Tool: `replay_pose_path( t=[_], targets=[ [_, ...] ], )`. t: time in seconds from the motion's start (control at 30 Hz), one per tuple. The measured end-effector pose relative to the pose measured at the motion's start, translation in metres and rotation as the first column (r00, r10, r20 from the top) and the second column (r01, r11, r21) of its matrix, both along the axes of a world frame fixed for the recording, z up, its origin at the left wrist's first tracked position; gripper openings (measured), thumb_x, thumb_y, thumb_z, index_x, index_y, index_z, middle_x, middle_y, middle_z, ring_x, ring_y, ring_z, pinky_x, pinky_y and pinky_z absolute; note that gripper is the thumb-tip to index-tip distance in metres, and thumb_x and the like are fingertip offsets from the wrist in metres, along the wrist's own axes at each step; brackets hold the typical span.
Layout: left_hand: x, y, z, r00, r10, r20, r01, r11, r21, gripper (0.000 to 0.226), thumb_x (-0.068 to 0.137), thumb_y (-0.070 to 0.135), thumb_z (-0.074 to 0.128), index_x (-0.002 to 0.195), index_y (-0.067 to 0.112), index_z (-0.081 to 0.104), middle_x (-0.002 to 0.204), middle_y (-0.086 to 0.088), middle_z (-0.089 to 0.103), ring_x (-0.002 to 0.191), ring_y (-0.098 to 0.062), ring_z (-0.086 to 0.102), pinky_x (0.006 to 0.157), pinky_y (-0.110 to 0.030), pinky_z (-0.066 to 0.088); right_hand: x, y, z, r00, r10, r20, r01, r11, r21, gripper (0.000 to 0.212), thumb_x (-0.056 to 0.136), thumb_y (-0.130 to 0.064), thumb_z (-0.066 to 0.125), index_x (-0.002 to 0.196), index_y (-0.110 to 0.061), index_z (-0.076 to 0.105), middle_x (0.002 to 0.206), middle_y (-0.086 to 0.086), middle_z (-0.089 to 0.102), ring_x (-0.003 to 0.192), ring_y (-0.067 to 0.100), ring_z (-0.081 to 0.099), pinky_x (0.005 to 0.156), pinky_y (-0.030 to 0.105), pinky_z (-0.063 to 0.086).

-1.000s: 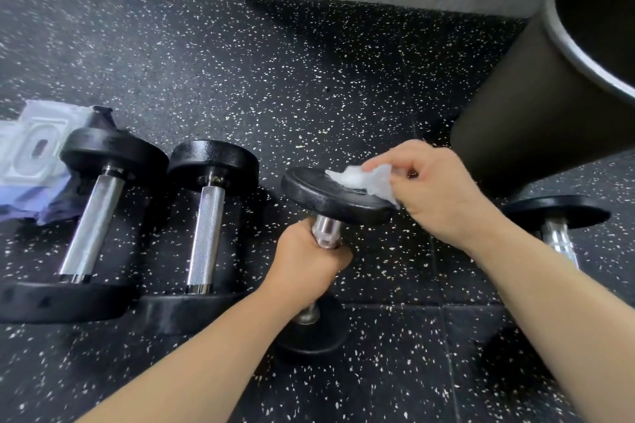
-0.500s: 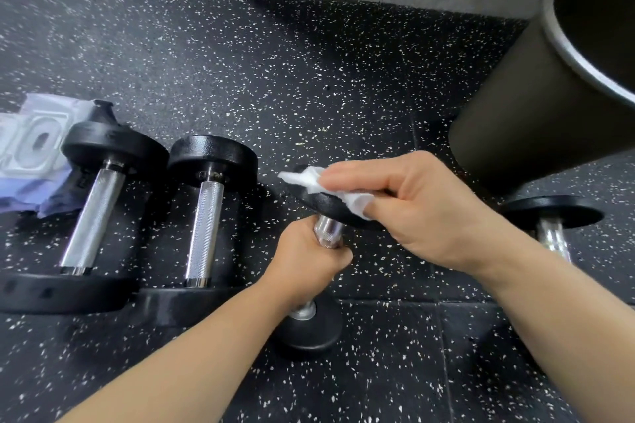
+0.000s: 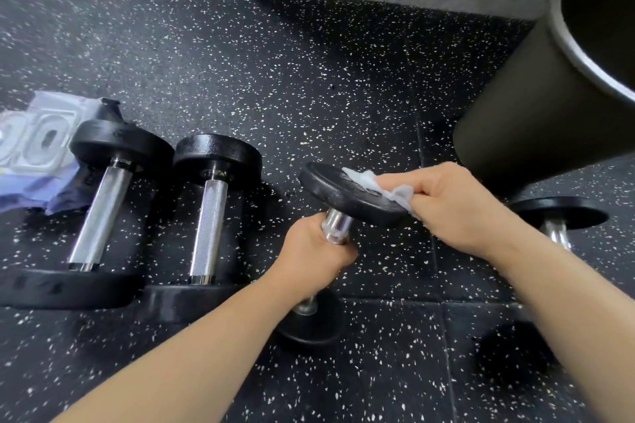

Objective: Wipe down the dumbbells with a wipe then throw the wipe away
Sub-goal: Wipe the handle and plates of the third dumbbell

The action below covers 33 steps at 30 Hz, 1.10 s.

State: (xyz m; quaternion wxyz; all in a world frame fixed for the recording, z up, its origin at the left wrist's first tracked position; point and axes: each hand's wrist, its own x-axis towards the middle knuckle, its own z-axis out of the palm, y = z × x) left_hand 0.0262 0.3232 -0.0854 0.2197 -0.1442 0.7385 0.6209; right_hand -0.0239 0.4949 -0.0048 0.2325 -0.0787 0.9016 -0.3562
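- The step in hand was wiping the upper plate of the tilted dumbbell [image 3: 343, 196]; it would go best with firm passes across the whole face and rim while the handle was braced
- The left hand [image 3: 314, 247] was wrapped tight round the chrome handle, just under that plate
- The right hand [image 3: 457, 206] pinched the crumpled wipe [image 3: 381, 187], pressing it on the plate's top face just beyond its fingertips; how much wipe sat under the palm could not be told
- The bin [image 3: 536, 113] stood just beyond the right hand, near for the throw-away
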Motion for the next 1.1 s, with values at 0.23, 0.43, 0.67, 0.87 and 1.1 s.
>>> replay_pose_path(
  t=[0.23, 0.43, 0.67, 0.87, 1.1],
  targets=[
    [0.001, -0.001, -0.001, 1.000, -0.006, 0.006, 0.006, 1.000, 0.012, 0.033, 0.072, -0.004, 0.063, 0.056, 0.016, 0.043, 0.047, -0.001, 0.046, 0.048, -0.020, 0.042, 0.048, -0.029, 0.037, 0.025, -0.022, 0.035, 0.998, 0.046, -0.031, -0.052, 0.966, -0.254, 0.045, 0.093, 0.007, 0.050, 0.113, -0.027, 0.071, 0.116, -0.021, 0.067, 0.111, -0.007, 0.059, 0.099, 0.014, 0.045],
    [0.006, 0.003, 0.003, 1.000, -0.006, -0.018, 0.006, 1.000, 0.015, 0.025, 0.075, -0.006, 0.060, 0.065, 0.009, 0.043, 0.050, -0.006, 0.042, 0.040, -0.013, 0.034, 0.040, -0.022, 0.030, -0.013, -0.059, 0.022, 0.978, 0.200, 0.052, -0.182, 0.952, -0.245, 0.043, 0.092, 0.006, 0.049, 0.119, -0.020, 0.069, 0.125, -0.011, 0.065, 0.119, 0.003, 0.057, 0.105, 0.014, 0.039],
    [0.004, 0.003, 0.001, 1.000, 0.000, -0.028, 0.000, 1.000, -0.006, 0.028, 0.070, -0.007, 0.062, 0.063, 0.011, 0.041, 0.052, -0.005, 0.042, 0.048, -0.017, 0.038, 0.044, -0.025, 0.031, -0.032, -0.032, -0.009, 0.991, 0.092, 0.096, -0.088, 0.995, -0.040, 0.040, 0.097, -0.007, 0.048, 0.117, -0.035, 0.070, 0.113, -0.013, 0.071, 0.106, 0.008, 0.064, 0.093, 0.022, 0.048],
    [0.004, 0.001, -0.001, 1.000, -0.005, 0.002, 0.005, 1.000, -0.003, 0.033, 0.071, -0.005, 0.065, 0.062, 0.013, 0.039, 0.053, -0.003, 0.043, 0.051, -0.018, 0.040, 0.046, -0.025, 0.033, 0.011, -0.001, 0.001, 0.998, -0.037, 0.041, 0.040, 0.997, -0.060, 0.042, 0.098, -0.007, 0.048, 0.118, -0.038, 0.068, 0.110, -0.031, 0.066, 0.105, -0.010, 0.059, 0.099, 0.020, 0.046],
    [-0.001, 0.000, 0.000, 1.000, -0.016, 0.007, 0.016, 1.000, -0.004, 0.023, 0.073, -0.002, 0.063, 0.066, 0.012, 0.046, 0.055, -0.007, 0.048, 0.051, -0.021, 0.043, 0.045, -0.026, 0.035, 0.032, -0.023, 0.025, 0.997, -0.011, -0.077, -0.010, 0.965, -0.263, 0.042, 0.096, 0.002, 0.049, 0.122, -0.026, 0.067, 0.122, -0.020, 0.064, 0.111, -0.011, 0.057, 0.102, 0.013, 0.041]
  ],
)
